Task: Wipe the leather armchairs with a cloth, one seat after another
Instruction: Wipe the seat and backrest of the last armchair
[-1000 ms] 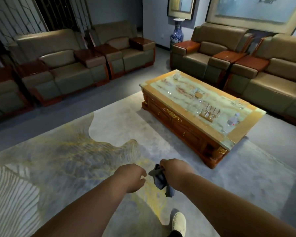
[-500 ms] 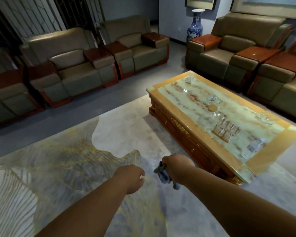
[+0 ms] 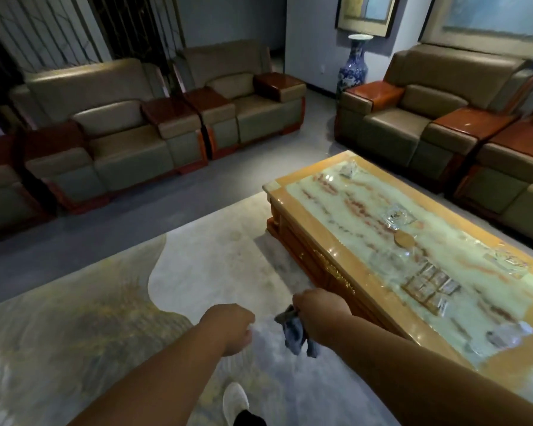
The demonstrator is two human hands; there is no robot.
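Marble-topped and wood-framed, the bench [image 3: 293, 187] is filling the right of the frame beside your right arm, glassware lying on it. Leather armchairs [image 3: 126, 142] are lining the upper left and upper right, well apart from you across the rug [image 3: 213, 259]. The cloth [image 3: 294, 332] is hanging bunched from your right hand [image 3: 320, 312], whose grip is curling round it. Your left hand [image 3: 228, 329] is curling into a fist, holding nothing.
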